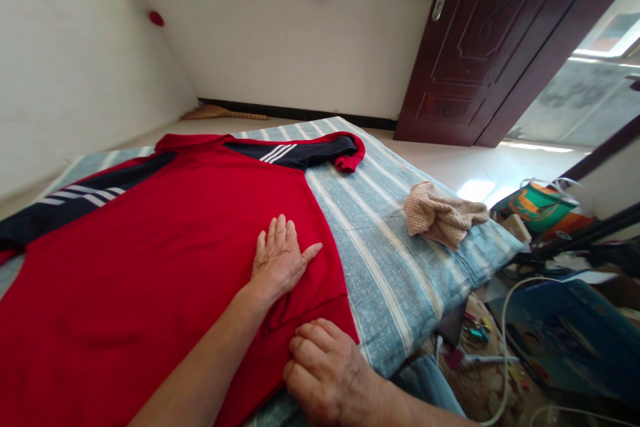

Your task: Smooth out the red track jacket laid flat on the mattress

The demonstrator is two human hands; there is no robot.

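Note:
A red jacket with navy sleeves and white stripes lies spread out, its collar at the far end. One sleeve curves to the right with its red cuff turned in. My left hand rests flat on the jacket's red body, fingers stretched and thumb out to the side. Closer to me, my right hand is closed at the jacket's lower right corner, with curled fingers on the hem. Its fingertips are partly hidden. Small wrinkles show in the fabric between the two hands.
Beneath the jacket is a blue striped padded cover. A crumpled beige cloth lies on its right side. On the floor at right are a blue box, a green-orange bucket and a white cable. A dark red door stands behind.

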